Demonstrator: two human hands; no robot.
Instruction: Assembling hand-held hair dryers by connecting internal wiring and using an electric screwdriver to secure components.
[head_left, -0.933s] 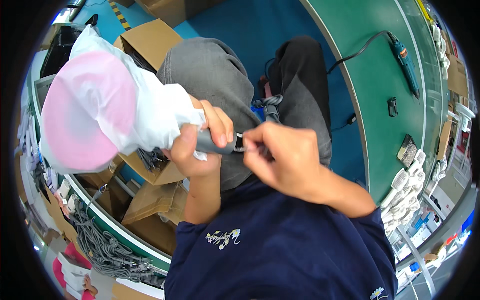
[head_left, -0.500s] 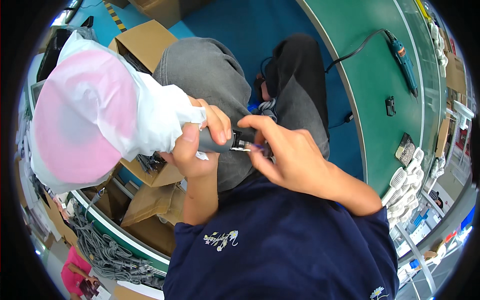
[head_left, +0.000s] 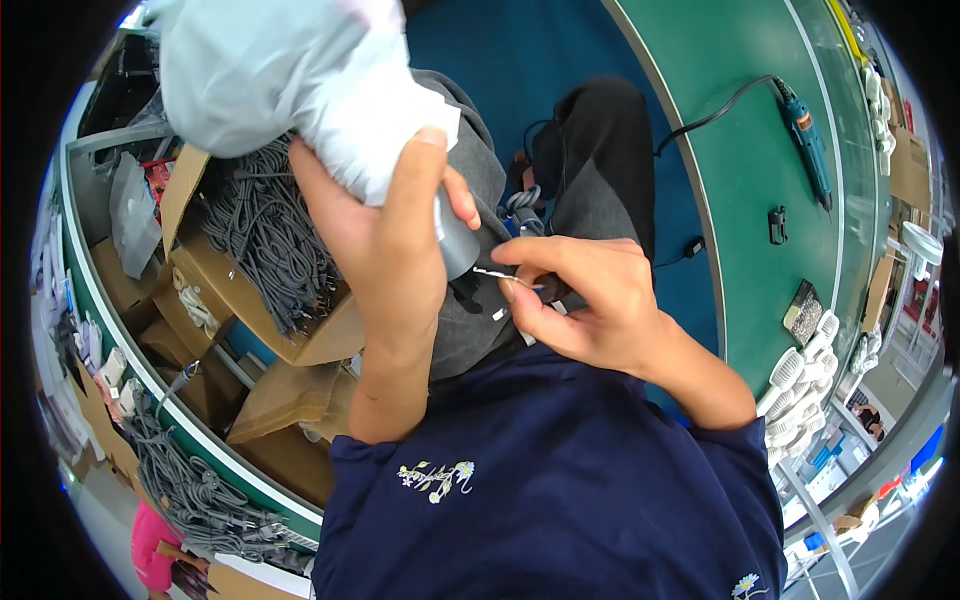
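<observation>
Two bare hands at work here, and the left hand (head_left: 388, 235) is wrapped round one bagged handle (head_left: 458, 243), fingers curled, thumb lying along the plastic. That handle is a smooth, rounded grey tube, a short stretch of it poking out of a crinkled whitish bag (head_left: 300, 90) that balloons up at upper left. Over to the right hand (head_left: 597, 300): thumb and forefinger in a narrow pinch on a thin, pale wire (head_left: 497, 273), whose far end comes up close to the handle's mouth (whether it is fixed inside, I cannot tell). All this sits above the lap, over faded, soft-looking trousers (head_left: 605, 140), with a navy shirt (head_left: 550, 450) below carrying two stitched floral sprigs. Out on the smooth green bench (head_left: 730, 170), the count runs: one slim teal driver (head_left: 812, 150) on a dark cord, one small black clip (head_left: 778, 225), one dark, speckled block (head_left: 803, 312), then a heap of glossy white ribbed heads (head_left: 798, 385), too overlapped to number. On the left, one open cardboard box (head_left: 325, 335) brims with thin grey cords (head_left: 265, 240), tangled past counting, and lower down lies a second grey mass, thicker coiled cables (head_left: 200, 490). One person in pink (head_left: 152, 545) shows at the lower left edge.
</observation>
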